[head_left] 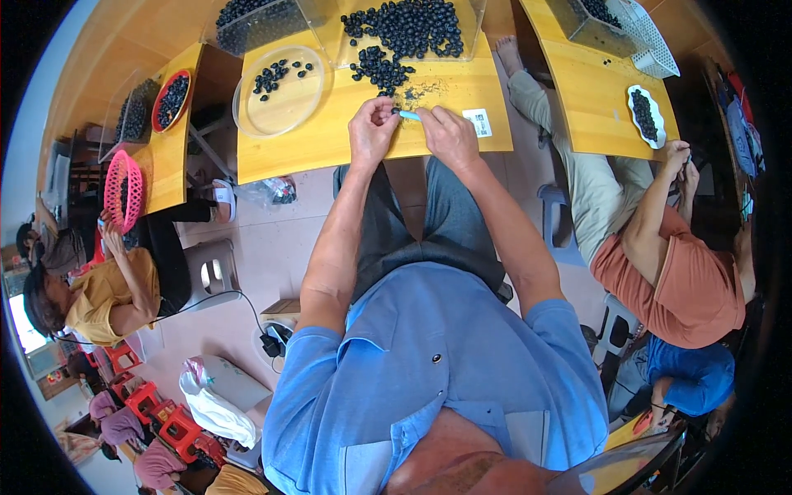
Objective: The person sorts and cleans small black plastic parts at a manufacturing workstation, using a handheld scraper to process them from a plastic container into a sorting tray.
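Note:
My left hand (371, 132) pinches a small black round piece (396, 110) between thumb and fingertips, just above the front part of the yellow table (346, 153). In my right hand (450, 136) is a slim light-blue tool (408, 115), its tip against or very close to the black piece. What kind of tool it is, I cannot make out. Just beyond my hands lies a loose pile of black round pieces (379, 70), with dark scraps (426, 87) scattered beside it. A white printed card (477, 123) lies to the right of my right hand.
A round clear lid (285, 118) with several black pieces sits at the left. Behind the pile, a clear bin (478, 25) holds many more. Co-workers sit at tables on both sides, near a pink basket (124, 191) and a white dish (652, 140). Stools stand around.

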Tool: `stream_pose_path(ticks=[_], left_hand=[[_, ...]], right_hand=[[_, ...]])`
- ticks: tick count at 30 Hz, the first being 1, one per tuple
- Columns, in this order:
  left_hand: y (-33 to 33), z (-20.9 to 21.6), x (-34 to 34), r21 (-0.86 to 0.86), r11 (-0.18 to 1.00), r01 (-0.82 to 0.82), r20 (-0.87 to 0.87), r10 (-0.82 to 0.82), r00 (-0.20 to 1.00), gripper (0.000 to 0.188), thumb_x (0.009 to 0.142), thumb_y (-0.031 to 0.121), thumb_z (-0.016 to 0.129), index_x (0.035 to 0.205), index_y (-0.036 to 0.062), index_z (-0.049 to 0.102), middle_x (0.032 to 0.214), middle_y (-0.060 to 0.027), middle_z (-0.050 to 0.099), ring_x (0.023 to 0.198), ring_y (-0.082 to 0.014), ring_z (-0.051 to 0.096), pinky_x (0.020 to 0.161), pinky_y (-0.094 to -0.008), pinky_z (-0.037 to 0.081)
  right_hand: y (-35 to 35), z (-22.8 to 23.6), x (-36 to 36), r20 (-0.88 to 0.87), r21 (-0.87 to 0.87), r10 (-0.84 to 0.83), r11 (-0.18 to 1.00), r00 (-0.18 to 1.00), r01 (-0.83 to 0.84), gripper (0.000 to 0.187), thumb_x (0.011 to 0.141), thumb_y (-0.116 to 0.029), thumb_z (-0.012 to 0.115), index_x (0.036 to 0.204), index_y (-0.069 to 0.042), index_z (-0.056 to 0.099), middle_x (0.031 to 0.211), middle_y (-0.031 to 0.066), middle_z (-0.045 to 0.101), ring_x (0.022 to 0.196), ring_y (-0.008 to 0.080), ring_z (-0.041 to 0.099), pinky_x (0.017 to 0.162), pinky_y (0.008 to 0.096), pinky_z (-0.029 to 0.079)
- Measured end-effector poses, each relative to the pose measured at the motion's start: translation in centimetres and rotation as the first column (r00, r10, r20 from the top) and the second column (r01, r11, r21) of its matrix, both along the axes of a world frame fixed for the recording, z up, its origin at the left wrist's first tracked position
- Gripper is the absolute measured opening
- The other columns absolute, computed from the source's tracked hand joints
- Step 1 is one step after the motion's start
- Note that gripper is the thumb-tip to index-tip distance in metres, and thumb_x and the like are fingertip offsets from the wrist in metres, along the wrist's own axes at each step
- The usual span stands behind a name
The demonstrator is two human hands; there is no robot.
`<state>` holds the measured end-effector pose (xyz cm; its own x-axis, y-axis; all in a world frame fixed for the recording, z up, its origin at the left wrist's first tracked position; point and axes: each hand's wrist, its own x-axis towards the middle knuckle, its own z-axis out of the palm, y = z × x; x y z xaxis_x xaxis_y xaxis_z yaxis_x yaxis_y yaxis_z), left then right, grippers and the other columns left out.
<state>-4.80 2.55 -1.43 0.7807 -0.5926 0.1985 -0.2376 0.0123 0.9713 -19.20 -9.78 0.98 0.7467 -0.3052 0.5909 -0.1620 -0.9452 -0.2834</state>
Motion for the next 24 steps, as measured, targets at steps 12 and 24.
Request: stream_pose_path(ticks=[12,24], left_hand=[[0.12,0.18,0.04,0.005,0.998,0.060,-0.062,-0.060,0.996,0.033,0.089,-0.008,0.077,0.120,-0.0016,0.068,0.102,-0.0037,0.069,0.087,-0.0081,0.066,0.080,-0.0226,0.056],[0.14,0.10,0.22,-0.063,0.997,0.050,-0.130,-0.058,0.990,0.038,0.086,-0.008,0.079,0.122,-0.0015,0.066,0.104,-0.0040,0.069,0.087,-0.0070,0.065,0.082,-0.0223,0.057]], right_hand=[[-0.19,-0.30,0.05,-0.002,0.002,-0.003,1.000,1.000,0.003,0.021,0.089,-0.008,0.067,0.108,-0.008,0.074,0.083,0.0083,0.064,0.077,0.0279,0.071,0.067,0.0427,0.060],[-0.26,-0.72,0.05,0.019,-0.023,-0.008,1.000,1.000,0.009,0.023,0.088,-0.008,0.067,0.110,-0.008,0.074,0.083,0.0073,0.063,0.077,0.0267,0.071,0.066,0.0418,0.060]])
